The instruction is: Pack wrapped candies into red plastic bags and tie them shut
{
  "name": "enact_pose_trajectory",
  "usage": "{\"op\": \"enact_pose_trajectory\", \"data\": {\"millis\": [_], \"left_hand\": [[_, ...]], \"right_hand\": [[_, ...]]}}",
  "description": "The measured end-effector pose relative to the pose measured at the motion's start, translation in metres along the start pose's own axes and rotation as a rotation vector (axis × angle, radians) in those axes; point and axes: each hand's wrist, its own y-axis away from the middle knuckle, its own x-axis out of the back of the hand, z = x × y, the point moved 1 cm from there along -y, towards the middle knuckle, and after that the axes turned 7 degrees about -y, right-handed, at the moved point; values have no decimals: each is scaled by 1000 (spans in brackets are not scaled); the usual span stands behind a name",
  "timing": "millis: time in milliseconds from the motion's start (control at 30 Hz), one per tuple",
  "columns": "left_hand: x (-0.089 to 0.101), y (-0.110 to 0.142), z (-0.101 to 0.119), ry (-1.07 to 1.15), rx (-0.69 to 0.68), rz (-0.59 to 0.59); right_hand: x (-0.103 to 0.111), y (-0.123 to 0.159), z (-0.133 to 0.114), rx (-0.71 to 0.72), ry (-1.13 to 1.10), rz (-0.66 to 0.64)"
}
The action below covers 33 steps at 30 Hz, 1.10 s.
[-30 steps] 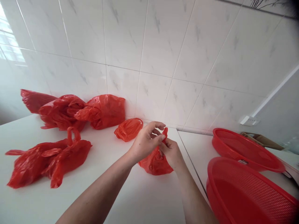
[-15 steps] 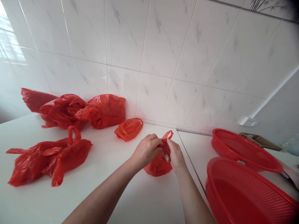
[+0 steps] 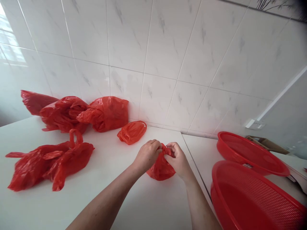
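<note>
A small red plastic bag (image 3: 161,169) rests on the white table (image 3: 144,204) between my hands, its body rounded and its top gathered. My left hand (image 3: 148,154) grips the gathered top from the left, fingers curled around the plastic. On the other side my right hand (image 3: 176,158) pinches the bag's neck between thumb and fingers. The fingertips partly hide the top, and what is inside the bag cannot be made out. Just beyond my left hand lies another small red bag (image 3: 132,132) with a loop handle.
Several filled red bags (image 3: 107,113) stand along the tiled wall (image 3: 129,86). More red bags with handles (image 3: 51,163) lie at the left. On the right are two red plastic baskets (image 3: 213,182), a cardboard box (image 3: 268,144) and a wall socket (image 3: 255,124). A seam (image 3: 195,163) divides the tabletops.
The loop that stuck up above the bag is no longer visible. My right hand has turned and its fingers now pinch the neck from the right; my left hand has barely shifted.
</note>
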Motion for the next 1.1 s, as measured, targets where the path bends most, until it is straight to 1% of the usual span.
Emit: {"op": "enact_pose_trajectory", "data": {"millis": [100,167,200,233,300,467,500,533,567,600,667,700,733,767,800,867,933,967,1033,1067,1100], "left_hand": [[-1,2,2,-6,29,-32],[-1,3,2,-1,34,-46],[-1,3,2,3,33,-44],[-1,4,2,7,30,-42],[-2,4,1,-2,27,-42],[-5,7,-1,-42,14,-53],[-4,8,-3,-34,3,-40],[-4,10,-4,-22,-12,-21],[-2,12,-7,-11,-27,-5],[0,15,-10,-3,-39,7],[6,22,-20,7,-33,21],[9,25,-26,17,-9,26],[13,29,-33,39,28,29],[16,33,-40,74,73,29],[18,37,-48,122,119,26],[21,45,-65,246,172,-24],[18,52,-83,368,166,-145],[15,55,-92,411,161,-228],[4,58,-110,439,178,-385],[-2,58,-117,426,202,-430],[-9,57,-122,408,227,-441]], "right_hand": [[4,-5,6,66,333,206],[5,-7,10,94,479,256],[5,-7,12,87,493,253],[5,-7,12,64,467,237],[3,-6,12,2,317,191],[0,0,3,-96,-212,27],[1,0,4,-107,-317,10],[4,-1,7,-117,-407,22],[9,-2,12,-126,-464,69],[15,-3,19,-130,-472,150],[30,-5,37,-126,-380,366],[37,-5,46,-124,-324,461],[44,-4,54,-124,-287,525],[49,-3,61,-125,-275,547],[53,0,67,-120,-286,533],[57,7,75,-87,-334,435],[60,16,83,-62,-375,315],[61,20,87,-74,-389,255],[63,26,97,-149,-381,146],[63,27,101,-196,-361,99],[62,27,105,-236,-340,54]]}}
